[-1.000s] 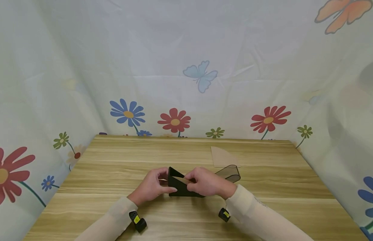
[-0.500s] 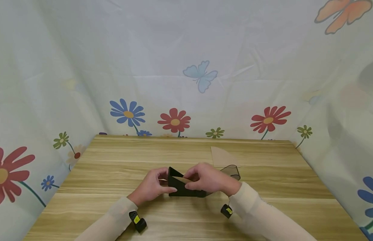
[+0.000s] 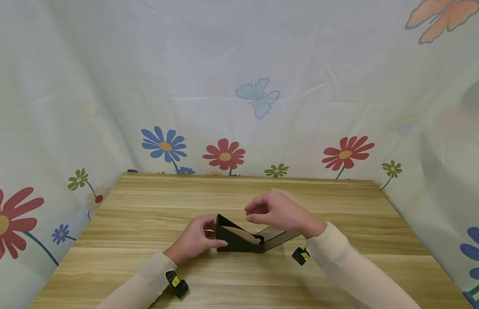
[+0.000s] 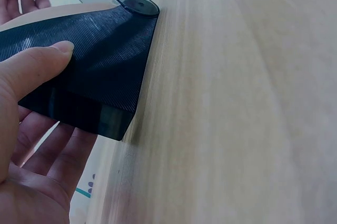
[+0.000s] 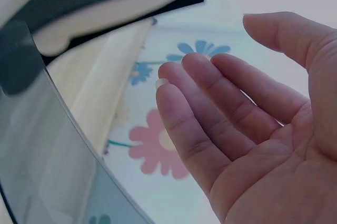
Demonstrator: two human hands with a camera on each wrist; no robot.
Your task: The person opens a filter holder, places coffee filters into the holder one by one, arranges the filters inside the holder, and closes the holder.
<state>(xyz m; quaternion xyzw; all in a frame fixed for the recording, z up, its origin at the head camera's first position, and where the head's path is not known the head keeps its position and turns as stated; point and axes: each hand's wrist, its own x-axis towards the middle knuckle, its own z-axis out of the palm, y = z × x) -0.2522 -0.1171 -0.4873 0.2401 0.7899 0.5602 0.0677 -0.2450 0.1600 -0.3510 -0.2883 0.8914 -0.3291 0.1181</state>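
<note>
A black wedge-shaped coffee filter holder (image 3: 233, 243) stands on the table with its clear smoky lid (image 3: 279, 240) swung out to the right. Tan paper coffee filters (image 3: 242, 234) sit inside it; how many, I cannot tell. My left hand (image 3: 196, 240) grips the holder's tall left end, thumb on the near ribbed side and fingers behind, as the left wrist view confirms. My right hand (image 3: 282, 212) hovers above the lid, apart from the holder. Its fingers (image 5: 195, 119) are loosely bent with nothing in them in the right wrist view.
A loose tan fan-shaped paper filter (image 3: 291, 196) lies on the wooden table (image 3: 177, 197) behind my right hand, partly hidden by it. A curtain (image 3: 185, 86) printed with flowers and butterflies hangs around the table's back and sides.
My right hand has come out of the holder's opening and moved up and to the right, leaving the paper filters inside. The left hand and the holder have stayed in place.
</note>
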